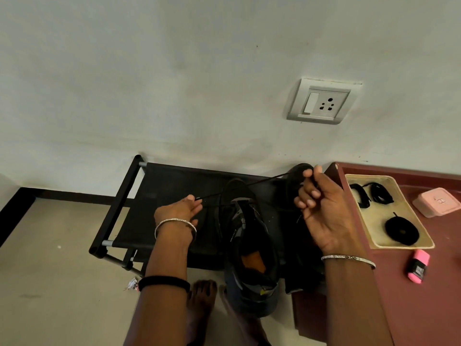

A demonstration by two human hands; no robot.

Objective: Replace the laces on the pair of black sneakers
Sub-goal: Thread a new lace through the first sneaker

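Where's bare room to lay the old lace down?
The rack's left half, between its end frame and the sneaker, is bare. So is the table below the tray and highlighter. The tray holds laces; both hands crowd the middle.

Shoe rack: matt black cloth shelf, black frame tubes. Sneaker: matt black fabric with smoother panels. Lace: thin black cord. Worktop: smooth, semi-gloss maroon. Tray: beige, matt. Bangles: polished metal.

Wall socket above black rack; pink box and pink highlighter lie apart on maroon table.
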